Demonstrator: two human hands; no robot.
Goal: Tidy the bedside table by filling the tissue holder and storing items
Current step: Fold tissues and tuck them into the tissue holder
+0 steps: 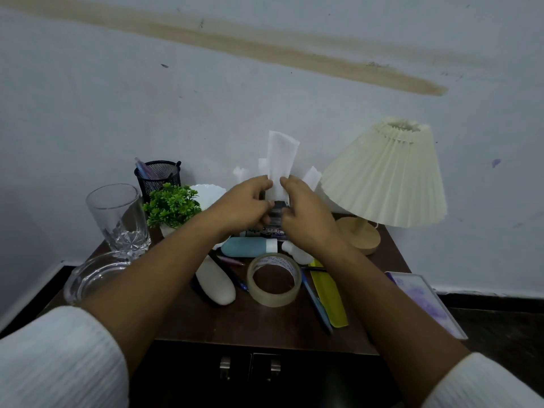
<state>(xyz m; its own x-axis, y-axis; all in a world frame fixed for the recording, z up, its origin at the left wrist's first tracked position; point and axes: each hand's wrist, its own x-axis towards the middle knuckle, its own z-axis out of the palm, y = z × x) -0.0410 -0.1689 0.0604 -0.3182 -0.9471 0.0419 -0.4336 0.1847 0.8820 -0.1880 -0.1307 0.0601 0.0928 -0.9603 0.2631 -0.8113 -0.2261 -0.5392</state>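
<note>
A folded white tissue (pixel 282 156) stands upright above a dark tissue holder (pixel 276 214) at the back middle of the brown bedside table (pixel 265 325). My left hand (pixel 241 206) pinches the tissue's lower left edge, and my right hand (pixel 306 214) pinches its lower right edge. More white tissues (pixel 311 175) stick up from the holder on either side. My hands hide most of the holder.
A pleated cream lamp (pixel 385 175) stands at the right. At the left are a drinking glass (pixel 117 219), a glass bowl (pixel 94 275), a green plant (pixel 172 203) and a mesh pen cup (pixel 159 175). A tape roll (pixel 274 279), a teal bottle (pixel 248 247), pens and a yellow comb (pixel 329 293) lie in front.
</note>
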